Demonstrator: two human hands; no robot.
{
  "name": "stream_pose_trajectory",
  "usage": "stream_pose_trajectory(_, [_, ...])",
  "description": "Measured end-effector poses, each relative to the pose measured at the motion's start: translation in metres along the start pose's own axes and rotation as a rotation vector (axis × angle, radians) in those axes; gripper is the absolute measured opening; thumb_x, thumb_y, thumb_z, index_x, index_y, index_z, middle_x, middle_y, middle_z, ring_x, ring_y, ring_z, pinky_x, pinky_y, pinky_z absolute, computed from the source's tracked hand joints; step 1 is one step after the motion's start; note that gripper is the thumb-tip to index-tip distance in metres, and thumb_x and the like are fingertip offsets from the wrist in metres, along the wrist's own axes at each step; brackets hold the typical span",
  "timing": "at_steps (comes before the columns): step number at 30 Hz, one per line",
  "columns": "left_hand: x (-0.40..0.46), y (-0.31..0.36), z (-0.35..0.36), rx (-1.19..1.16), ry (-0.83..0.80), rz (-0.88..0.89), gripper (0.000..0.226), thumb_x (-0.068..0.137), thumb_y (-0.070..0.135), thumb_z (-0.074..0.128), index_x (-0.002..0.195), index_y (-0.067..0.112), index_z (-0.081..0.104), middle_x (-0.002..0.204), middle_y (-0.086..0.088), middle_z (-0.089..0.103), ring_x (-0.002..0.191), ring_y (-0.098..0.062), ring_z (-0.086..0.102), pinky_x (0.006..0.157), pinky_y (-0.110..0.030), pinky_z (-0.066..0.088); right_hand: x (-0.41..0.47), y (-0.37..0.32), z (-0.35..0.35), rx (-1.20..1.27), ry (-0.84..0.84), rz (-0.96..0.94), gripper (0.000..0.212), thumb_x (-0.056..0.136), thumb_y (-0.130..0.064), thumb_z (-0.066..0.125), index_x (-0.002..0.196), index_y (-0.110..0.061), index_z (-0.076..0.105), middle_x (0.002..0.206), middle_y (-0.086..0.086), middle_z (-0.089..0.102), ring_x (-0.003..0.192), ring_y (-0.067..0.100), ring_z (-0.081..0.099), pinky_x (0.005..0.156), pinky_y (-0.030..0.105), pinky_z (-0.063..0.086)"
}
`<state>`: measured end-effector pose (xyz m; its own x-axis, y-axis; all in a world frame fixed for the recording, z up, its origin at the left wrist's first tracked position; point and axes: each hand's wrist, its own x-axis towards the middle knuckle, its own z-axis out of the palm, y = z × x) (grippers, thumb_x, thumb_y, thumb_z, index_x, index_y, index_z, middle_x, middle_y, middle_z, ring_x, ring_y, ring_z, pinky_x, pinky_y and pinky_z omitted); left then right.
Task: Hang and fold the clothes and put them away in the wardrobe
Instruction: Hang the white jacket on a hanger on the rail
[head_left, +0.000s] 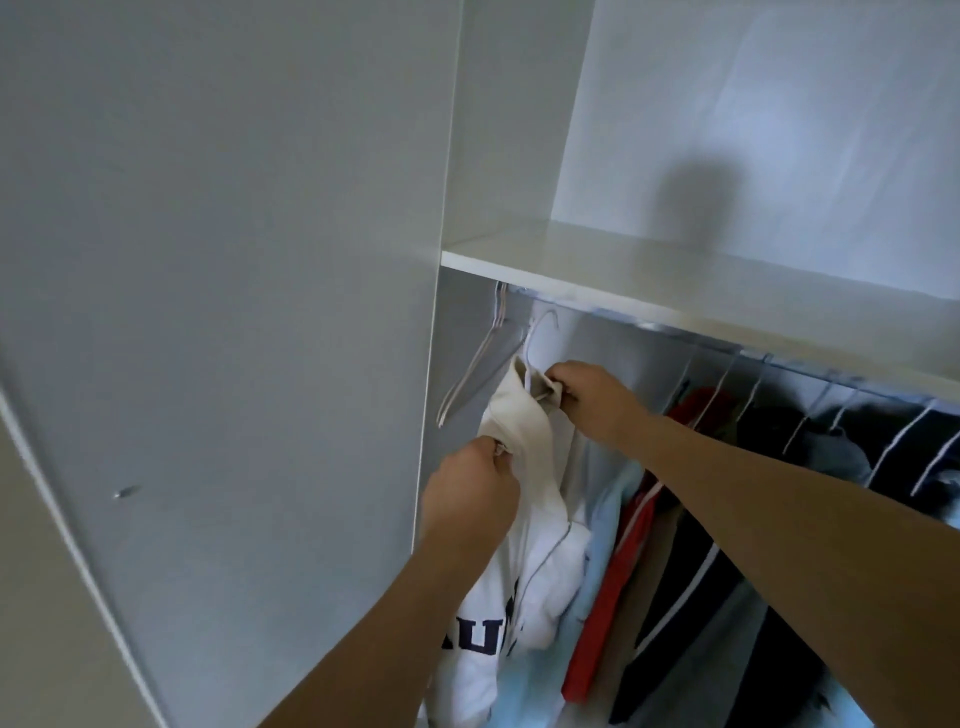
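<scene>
Sweatshirt (524, 561), white with dark lettering, is hanging low at the wardrobe's (260, 260) left end. Left hand (470, 499), arm reaching upward, is pinching its cream fabric with curled fingers. Right hand (592, 397), farther in, is gripping the collar beside the hanger (540, 332). Beyond, other clothes (727, 493) are hanging under the shelf (675, 280).

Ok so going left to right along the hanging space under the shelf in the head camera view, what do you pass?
Wardrobe side panel → empty hangers → cream garment gripped by both hands → light blue garment → red garment → dark striped clothes.
</scene>
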<state>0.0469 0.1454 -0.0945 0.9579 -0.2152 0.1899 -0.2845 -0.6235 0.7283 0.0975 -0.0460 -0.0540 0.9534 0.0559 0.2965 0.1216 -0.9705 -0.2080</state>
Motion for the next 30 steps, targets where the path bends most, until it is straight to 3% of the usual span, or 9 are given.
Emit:
stream_pose_trajectory(4, [0.040, 0.000, 0.034, 0.044, 0.012, 0.001, 0.026, 0.099, 0.026, 0.035, 0.089, 0.014, 0.056, 0.076, 0.001, 0.055, 0.070, -0.020, 0.054, 0.063, -0.028, 0.039, 0.030, 0.038, 0.015, 0.016, 0.016, -0.007, 0.017, 0.088, -0.002, 0.049, 0.081, -0.016, 0.054, 0.082, 0.002, 0.053, 0.079, 0.024, 0.053, 0.069, 0.032, 0.040])
stream_pose_trajectory(10, [0.098, -0.005, 0.074, 0.114, 0.057, 0.069, 0.023, 0.098, 0.022, 0.037, 0.082, 0.017, 0.053, 0.071, 0.004, 0.053, 0.064, -0.015, 0.049, 0.061, -0.027, 0.037, 0.070, 0.089, 0.039, 0.019, 0.058, 0.005, 0.011, 0.088, -0.003, 0.050, 0.090, -0.006, 0.060, 0.088, 0.006, 0.056, 0.082, 0.023, 0.053, 0.073, 0.033, 0.042])
stream_pose_trajectory(18, [0.153, -0.010, 0.136, 0.087, 0.013, 0.114, 0.022, 0.097, 0.022, 0.042, 0.094, 0.012, 0.060, 0.080, 0.001, 0.055, 0.067, -0.013, 0.047, 0.064, -0.025, 0.037, 0.096, 0.158, 0.076, 0.022, 0.120, 0.053, 0.006, 0.085, -0.001, 0.056, 0.085, -0.005, 0.061, 0.080, 0.003, 0.053, 0.076, 0.016, 0.049, 0.060, 0.027, 0.030])
stream_pose_trajectory(22, [0.177, -0.001, 0.159, 0.060, -0.007, 0.137, 0.021, 0.097, 0.022, 0.043, 0.096, 0.012, 0.061, 0.091, -0.004, 0.062, 0.073, -0.015, 0.048, 0.067, -0.025, 0.038, 0.109, 0.187, 0.085, -0.029, 0.205, 0.143, 0.006, 0.084, -0.006, 0.054, 0.081, -0.005, 0.060, 0.080, 0.011, 0.060, 0.073, 0.024, 0.054, 0.064, 0.032, 0.041])
stream_pose_trajectory(26, [0.196, 0.023, 0.170, 0.032, -0.080, 0.151, 0.018, 0.094, 0.013, 0.044, 0.102, 0.007, 0.060, 0.099, -0.008, 0.061, 0.081, -0.020, 0.054, 0.074, -0.026, 0.044, 0.124, 0.208, 0.079, -0.163, 0.287, 0.247, 0.012, 0.085, -0.014, 0.052, 0.073, -0.014, 0.055, 0.080, 0.007, 0.051, 0.076, 0.027, 0.055, 0.062, 0.031, 0.040])
stream_pose_trajectory(30, [0.208, 0.041, 0.184, -0.006, -0.069, 0.154, 0.021, 0.093, 0.012, 0.044, 0.107, 0.007, 0.060, 0.088, -0.002, 0.049, 0.076, -0.017, 0.046, 0.069, -0.024, 0.038, 0.126, 0.226, 0.073, -0.191, 0.298, 0.377, 0.013, 0.091, -0.028, 0.048, 0.088, -0.019, 0.057, 0.093, 0.004, 0.038, 0.082, 0.025, 0.047, 0.074, 0.031, 0.044])
